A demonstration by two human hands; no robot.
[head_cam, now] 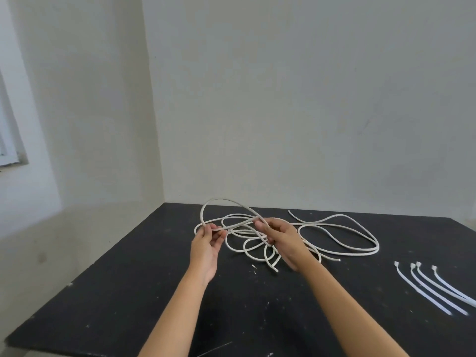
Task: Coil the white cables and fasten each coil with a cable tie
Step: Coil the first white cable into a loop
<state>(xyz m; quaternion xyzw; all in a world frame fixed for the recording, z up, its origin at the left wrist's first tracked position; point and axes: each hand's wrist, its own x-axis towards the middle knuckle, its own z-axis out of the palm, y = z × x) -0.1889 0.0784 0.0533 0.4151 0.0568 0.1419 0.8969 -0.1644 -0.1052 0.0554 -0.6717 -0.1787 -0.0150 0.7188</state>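
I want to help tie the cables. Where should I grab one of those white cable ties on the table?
Probably best by the thin strap, near the middle, of the leftmost cable tie. Come from its left, where the black table is bare. The ties lie flat and side by side, so that outside one gives your fingers room for a grip.
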